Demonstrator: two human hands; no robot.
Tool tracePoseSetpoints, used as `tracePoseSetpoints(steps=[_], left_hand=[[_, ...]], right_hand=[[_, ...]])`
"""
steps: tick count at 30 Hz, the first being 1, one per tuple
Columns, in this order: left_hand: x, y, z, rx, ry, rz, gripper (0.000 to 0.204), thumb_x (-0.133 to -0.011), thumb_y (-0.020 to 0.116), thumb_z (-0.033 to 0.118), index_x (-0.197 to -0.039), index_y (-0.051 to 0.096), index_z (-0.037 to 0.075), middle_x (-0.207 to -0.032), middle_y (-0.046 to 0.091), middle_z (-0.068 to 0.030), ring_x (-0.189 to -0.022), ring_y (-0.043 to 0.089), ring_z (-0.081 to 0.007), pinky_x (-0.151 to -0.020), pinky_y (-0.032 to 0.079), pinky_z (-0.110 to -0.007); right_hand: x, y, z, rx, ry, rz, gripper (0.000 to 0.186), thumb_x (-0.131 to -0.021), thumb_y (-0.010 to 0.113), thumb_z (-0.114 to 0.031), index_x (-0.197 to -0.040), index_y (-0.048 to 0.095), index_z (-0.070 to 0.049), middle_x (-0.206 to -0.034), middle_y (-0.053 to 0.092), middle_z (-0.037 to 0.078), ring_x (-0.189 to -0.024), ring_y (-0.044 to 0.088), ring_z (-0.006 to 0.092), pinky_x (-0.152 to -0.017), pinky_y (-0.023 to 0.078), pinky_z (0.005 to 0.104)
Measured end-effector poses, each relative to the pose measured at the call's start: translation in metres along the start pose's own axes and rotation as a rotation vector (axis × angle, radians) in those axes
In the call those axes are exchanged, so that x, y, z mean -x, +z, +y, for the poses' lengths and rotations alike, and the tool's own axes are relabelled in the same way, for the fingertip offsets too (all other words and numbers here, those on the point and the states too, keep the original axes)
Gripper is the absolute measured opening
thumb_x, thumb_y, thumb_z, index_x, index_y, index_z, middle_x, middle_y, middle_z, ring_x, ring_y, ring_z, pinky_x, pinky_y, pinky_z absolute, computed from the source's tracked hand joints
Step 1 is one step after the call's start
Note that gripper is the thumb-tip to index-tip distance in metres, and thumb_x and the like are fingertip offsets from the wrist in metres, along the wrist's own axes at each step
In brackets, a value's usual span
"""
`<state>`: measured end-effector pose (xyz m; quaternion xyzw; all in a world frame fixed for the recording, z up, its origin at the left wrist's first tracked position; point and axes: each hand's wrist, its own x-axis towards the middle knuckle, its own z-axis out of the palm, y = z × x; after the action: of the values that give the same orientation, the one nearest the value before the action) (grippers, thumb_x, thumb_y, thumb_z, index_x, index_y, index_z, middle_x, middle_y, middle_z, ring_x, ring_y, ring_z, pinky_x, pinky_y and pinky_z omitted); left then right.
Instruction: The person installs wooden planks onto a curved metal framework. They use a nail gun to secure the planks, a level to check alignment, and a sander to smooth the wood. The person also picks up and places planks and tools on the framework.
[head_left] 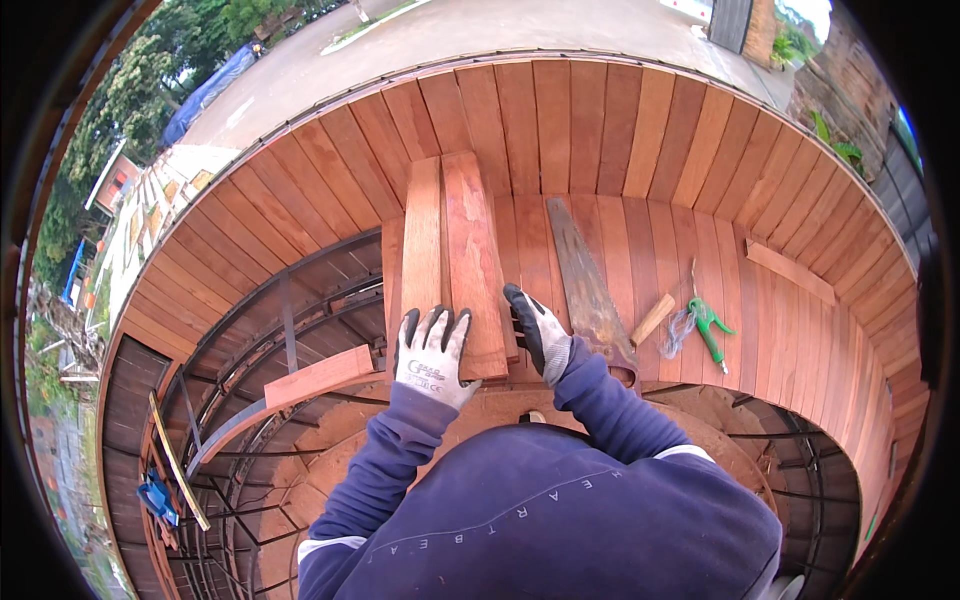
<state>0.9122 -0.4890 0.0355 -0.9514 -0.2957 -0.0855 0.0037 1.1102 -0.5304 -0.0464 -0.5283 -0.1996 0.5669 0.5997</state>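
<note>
Two thick planks, a lighter one [422, 235] and a reddish one [474, 260], lie side by side, pointing away from me on the slatted bench. My left hand [432, 355], in a white and black glove, rests over the near end of the lighter plank with its fingers spread. Gloved the same way, my right hand [540, 332] is at the reddish plank's right edge, fingers apart; whether it touches the wood is hard to tell. Right of it lies a handsaw [583, 275], its handle end near my right forearm.
Beyond the saw lie a short wooden piece [652, 320], clear crumpled plastic [678, 332] and a green air blow gun [708, 325]. A loose strip [790, 270] sits farther right. Left, a short board [318, 377] rests on the open curved metal frame [235, 425], near a blue tool [157, 497].
</note>
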Motion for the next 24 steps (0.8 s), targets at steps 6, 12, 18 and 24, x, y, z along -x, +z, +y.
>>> tracePoseSetpoints(steps=[6, 12, 18, 24], left_hand=[[-0.013, 0.014, 0.032, 0.034, -0.009, 0.009, 0.091, -0.069, 0.079, 0.038, -0.145, 0.038, 0.010, -0.139, 0.043, -0.0232, -0.134, 0.036, -0.0369, -0.116, 0.019, -0.052], [-0.009, 0.008, 0.031, 0.205, 0.033, -0.051, 0.089, -0.077, 0.073, 0.044, -0.148, 0.033, 0.008, -0.144, 0.039, -0.0238, -0.135, 0.035, -0.0380, -0.116, 0.018, -0.052], [0.016, -0.021, 0.008, 0.397, -0.103, 0.381, 0.076, -0.075, 0.078, 0.035, -0.136, 0.047, 0.004, -0.137, 0.048, -0.0176, -0.129, 0.043, -0.0338, -0.111, 0.030, -0.048], [0.063, -0.007, -0.034, 0.565, -0.383, 0.567, 0.054, -0.076, 0.078, 0.015, -0.124, 0.057, 0.000, -0.123, 0.061, -0.0182, -0.113, 0.058, -0.0349, -0.099, 0.044, -0.042]], right_hand=[[0.000, 0.000, -0.039, 0.141, -0.127, -0.057, 0.037, -0.090, 0.069, -0.026, -0.115, 0.060, 0.000, -0.097, 0.066, 0.009, -0.083, 0.066, 0.0180, -0.072, 0.056, 0.0310], [-0.008, -0.002, -0.062, 0.044, 0.080, -0.166, 0.041, -0.086, 0.071, -0.023, -0.115, 0.059, 0.003, -0.101, 0.067, 0.012, -0.084, 0.068, 0.0213, -0.072, 0.059, 0.0333], [0.051, -0.010, -0.089, 0.018, 0.029, -0.078, 0.033, -0.088, 0.070, -0.021, -0.110, 0.061, 0.002, -0.094, 0.069, 0.010, -0.078, 0.069, 0.0186, -0.070, 0.058, 0.0292], [0.049, -0.047, -0.023, 0.830, -0.251, 0.305, 0.064, -0.076, 0.080, -0.029, -0.122, 0.052, 0.006, -0.109, 0.066, 0.020, -0.099, 0.066, 0.0273, -0.086, 0.053, 0.0338]])
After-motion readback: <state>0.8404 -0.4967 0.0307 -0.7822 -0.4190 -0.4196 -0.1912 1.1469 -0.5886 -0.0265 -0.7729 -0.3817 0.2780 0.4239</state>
